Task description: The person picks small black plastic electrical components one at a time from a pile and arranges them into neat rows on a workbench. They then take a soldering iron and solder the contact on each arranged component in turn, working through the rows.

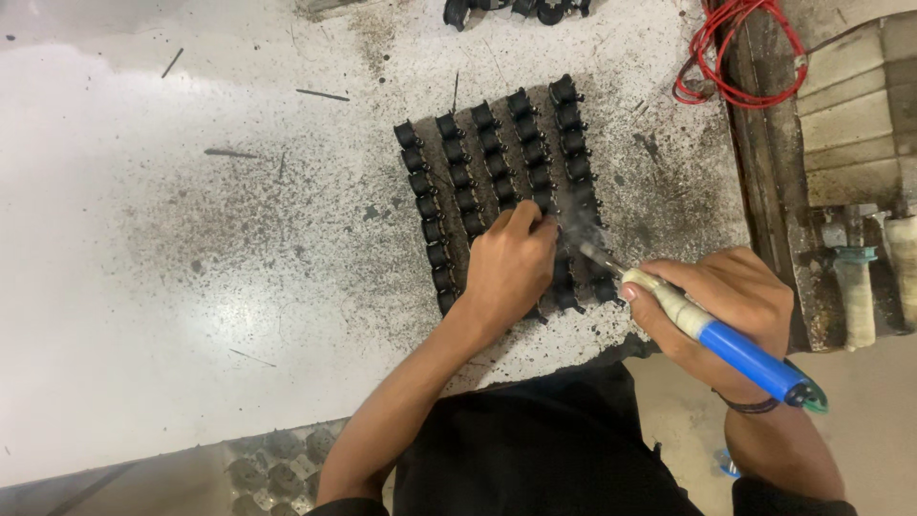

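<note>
- Left hand point(511, 263) lies palm down over the lower right part of a block of small black parts point(497, 158). The parts stand in five slanting rows on the table point(143, 239).
- Its fingers are drawn together, and the fingertips point(528, 222) press on one part in the fourth row. Whether the grip pinches the part or only steadies it, I cannot tell; the knuckles hide the contact.
- Right hand point(716, 301) is clamped around a soldering iron point(712, 334) with a blue handle and a pale taped collar. All fingers are wrapped around the shaft.
- The key relation: the iron's long axis runs from lower right up to upper left. Its metal tip point(594, 254) points at the parts just to the right of the left fingertips. Tip and fingertips sit near each other but do not touch.
- A thin wisp of smoke point(578, 225) rises over the tip, at the right-hand row.
- The part being worked lies between the two hands, and the left hand is nearer to it.
- More black parts point(516, 10) sit at the far edge of the table. A coil of red wire point(740, 53) lies at the far right, well apart from the hands.
- A grey moulded tray point(277, 463) shows at the near edge, beside the left forearm.
</note>
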Available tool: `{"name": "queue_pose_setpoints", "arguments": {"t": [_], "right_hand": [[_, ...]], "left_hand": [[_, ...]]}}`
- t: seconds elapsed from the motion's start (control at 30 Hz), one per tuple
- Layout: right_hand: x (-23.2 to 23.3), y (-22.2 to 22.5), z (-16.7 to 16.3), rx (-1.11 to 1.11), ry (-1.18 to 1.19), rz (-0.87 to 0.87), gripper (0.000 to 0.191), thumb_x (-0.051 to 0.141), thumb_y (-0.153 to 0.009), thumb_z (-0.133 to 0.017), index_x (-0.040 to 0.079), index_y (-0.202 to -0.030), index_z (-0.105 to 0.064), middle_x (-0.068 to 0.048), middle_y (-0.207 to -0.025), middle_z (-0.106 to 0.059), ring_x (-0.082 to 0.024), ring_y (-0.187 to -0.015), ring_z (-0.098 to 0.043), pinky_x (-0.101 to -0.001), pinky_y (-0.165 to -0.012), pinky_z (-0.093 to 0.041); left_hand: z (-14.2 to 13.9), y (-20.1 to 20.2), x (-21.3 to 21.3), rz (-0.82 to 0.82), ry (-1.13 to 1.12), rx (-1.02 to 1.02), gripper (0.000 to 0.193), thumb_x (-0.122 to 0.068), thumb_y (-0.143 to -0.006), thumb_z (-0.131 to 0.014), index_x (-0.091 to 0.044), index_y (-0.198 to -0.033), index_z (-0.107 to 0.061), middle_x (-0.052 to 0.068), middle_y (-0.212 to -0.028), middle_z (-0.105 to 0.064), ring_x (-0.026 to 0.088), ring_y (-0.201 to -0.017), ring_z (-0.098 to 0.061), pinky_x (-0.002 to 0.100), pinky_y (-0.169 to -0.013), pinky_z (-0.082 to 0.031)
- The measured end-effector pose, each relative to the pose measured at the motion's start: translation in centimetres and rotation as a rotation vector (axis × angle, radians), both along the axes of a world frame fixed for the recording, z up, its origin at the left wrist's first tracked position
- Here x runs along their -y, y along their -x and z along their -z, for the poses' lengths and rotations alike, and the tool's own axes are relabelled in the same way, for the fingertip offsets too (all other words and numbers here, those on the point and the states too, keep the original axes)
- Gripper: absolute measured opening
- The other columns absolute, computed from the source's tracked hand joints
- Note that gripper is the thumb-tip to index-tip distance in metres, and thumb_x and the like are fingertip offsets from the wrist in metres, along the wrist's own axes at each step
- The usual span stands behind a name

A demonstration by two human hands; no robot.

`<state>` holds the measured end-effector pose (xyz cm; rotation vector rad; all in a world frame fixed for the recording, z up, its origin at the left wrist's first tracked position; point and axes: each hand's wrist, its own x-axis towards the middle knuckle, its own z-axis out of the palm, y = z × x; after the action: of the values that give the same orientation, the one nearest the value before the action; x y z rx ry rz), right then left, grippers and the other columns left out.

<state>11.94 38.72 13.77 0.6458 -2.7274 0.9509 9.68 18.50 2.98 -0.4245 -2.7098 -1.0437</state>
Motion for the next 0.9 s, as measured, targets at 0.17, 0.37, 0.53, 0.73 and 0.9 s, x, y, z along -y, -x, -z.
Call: {"name": "queue_pose_setpoints", "arguments": {"t": [0.17,0.37,0.53,0.73,0.9], "right_hand": [[-2.4,-0.2,1.5,0.101,0.164,0.071,0.02,0.011,-0.089,-0.084,0.001,-0.105,-0.077,-0.01,-0.09,-0.076,-0.014,-0.074,-0.072,-0.0245,-0.067,-0.052],[-5.1,-1.9,5.4,0.242,0.453,0.232,0.022,0.013,-0.098,-0.08,-0.004,-0.111,-0.075,-0.014,-0.093,-0.076,-0.012,-0.072,-0.069,-0.0186,-0.063,-0.049],[-5.5,-2.9,6.3,0.187,0.456,0.207,0.021,0.011,-0.097,-0.079,-0.004,-0.111,-0.074,-0.015,-0.095,-0.075,-0.014,-0.078,-0.071,-0.019,-0.068,-0.051],[-5.1,-2.7,5.6,0.156,0.373,0.16,0.02,0.009,-0.094,-0.079,-0.004,-0.109,-0.074,-0.015,-0.096,-0.075,-0.016,-0.08,-0.073,-0.0208,-0.068,-0.053],[-5.2,-3.7,5.4,0.175,0.38,0.184,0.022,0.01,-0.094,-0.079,-0.005,-0.108,-0.074,-0.015,-0.093,-0.075,-0.016,-0.076,-0.071,-0.0211,-0.068,-0.052]], "left_hand": [[0.6,0.2,-0.4,0.013,0.021,-0.027,0.004,0.001,-0.081,-0.067,0.0,-0.085,-0.067,0.013,-0.096,-0.059,0.031,-0.085,-0.068,0.042,-0.063,-0.059],[1.1,0.4,-0.7,0.009,0.043,0.007,0.004,0.003,-0.083,-0.067,0.004,-0.087,-0.067,0.014,-0.097,-0.06,0.028,-0.085,-0.068,0.038,-0.059,-0.06],[0.1,0.2,-0.6,0.009,0.043,-0.046,0.015,0.002,-0.077,-0.067,0.005,-0.092,-0.068,0.014,-0.099,-0.06,0.03,-0.086,-0.069,0.038,-0.061,-0.061],[-1.0,-1.3,0.7,0.001,0.016,0.086,0.028,0.004,-0.082,-0.067,-0.001,-0.108,-0.075,0.012,-0.097,-0.059,0.027,-0.08,-0.068,0.04,-0.054,-0.057],[-0.8,-2.4,0.7,-0.005,-0.015,0.004,0.024,0.002,-0.08,-0.068,-0.001,-0.104,-0.073,0.01,-0.098,-0.059,0.028,-0.086,-0.068,0.039,-0.059,-0.058]]}}
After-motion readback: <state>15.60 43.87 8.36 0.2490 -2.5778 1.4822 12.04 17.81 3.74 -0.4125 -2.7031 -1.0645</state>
